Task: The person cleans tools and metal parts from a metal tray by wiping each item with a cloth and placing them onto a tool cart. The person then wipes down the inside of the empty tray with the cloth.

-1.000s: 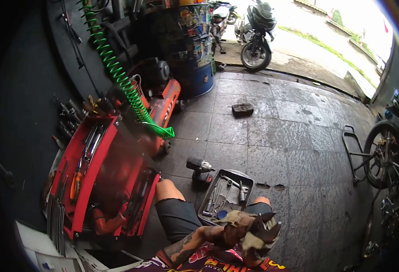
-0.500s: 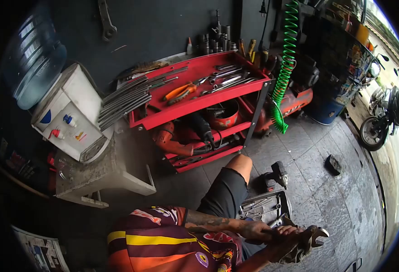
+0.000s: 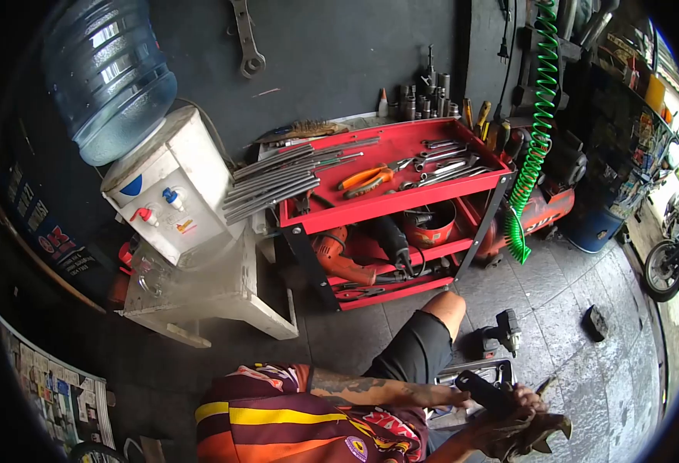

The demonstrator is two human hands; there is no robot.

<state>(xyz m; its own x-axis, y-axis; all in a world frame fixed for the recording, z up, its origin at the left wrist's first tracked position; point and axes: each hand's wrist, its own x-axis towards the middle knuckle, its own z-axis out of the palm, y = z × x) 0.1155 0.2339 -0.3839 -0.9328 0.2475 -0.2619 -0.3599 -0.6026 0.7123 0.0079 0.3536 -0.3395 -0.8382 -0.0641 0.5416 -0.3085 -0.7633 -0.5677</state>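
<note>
Turned a little further left since the earlier frame, bringing more of the water dispenser [image 3: 165, 166] into view and showing the handle end of the dark wrench [image 3: 491, 395] more plainly. Seen from the head: gripping that wrench in the right hand [image 3: 495, 434], low toward the right, with a grimy rag [image 3: 528, 438] bunched about the pronged end. Holding the left hand [image 3: 446, 397] up against the handle, partly hidden by it; cannot tell whether closed on metal or cloth. Just beyond, partly covered by the handle, showing the rim of a tool tray [image 3: 455, 372] on the tiled floor [image 3: 555, 351], next to a cordless impact wrench [image 3: 501, 333], and farther right a dark block [image 3: 596, 324]. Facing a red tool trolley [image 3: 401, 208], carrying on top orange-handled pliers [image 3: 366, 180], spanners [image 3: 451, 163] and a fan of metal rods [image 3: 274, 185] jutting over the left edge; below, holding an orange power tool [image 3: 343, 258] and a red bowl [image 3: 430, 225]. Left of it, standing on a pale stool [image 3: 193, 301], seen with the dispenser's blue water bottle [image 3: 111, 77] on top. Hanging at the trolley's right, seen with a green coiled hose [image 3: 540, 116] before an orange air compressor [image 3: 552, 212].
</note>
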